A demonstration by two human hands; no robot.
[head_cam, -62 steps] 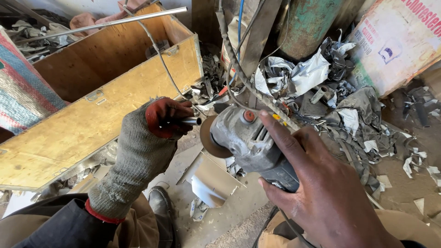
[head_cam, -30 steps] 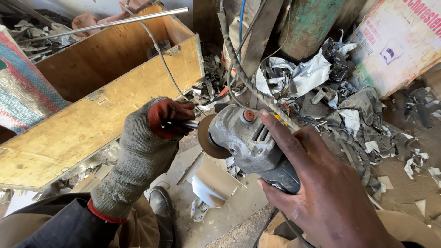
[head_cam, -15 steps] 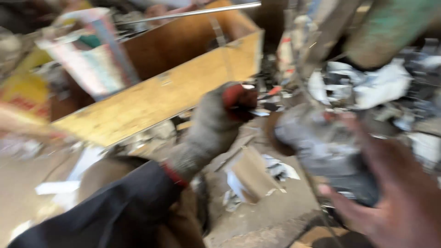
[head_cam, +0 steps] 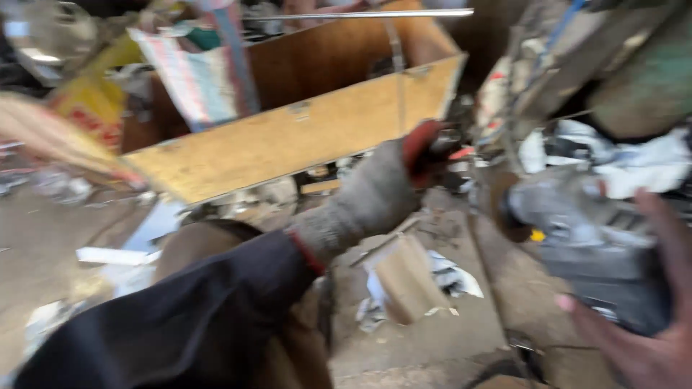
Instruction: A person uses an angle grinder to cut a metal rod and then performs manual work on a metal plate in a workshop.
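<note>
— Where was the grinder (head_cam: 591, 248)?
— At the right, its disc facing left toward the gloved left hand (head_cam: 404, 180), long axis running back into the bare right hand (head_cam: 649, 317), whose grip was wrapped round its body.
— And the glove?
— Closed on something small and blurred, just beside the disc, before the wooden box (head_cam: 303, 137).

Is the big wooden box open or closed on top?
Open. The wooden box has no lid; its inner wall shows, and a metal rod lies across its top.
</note>
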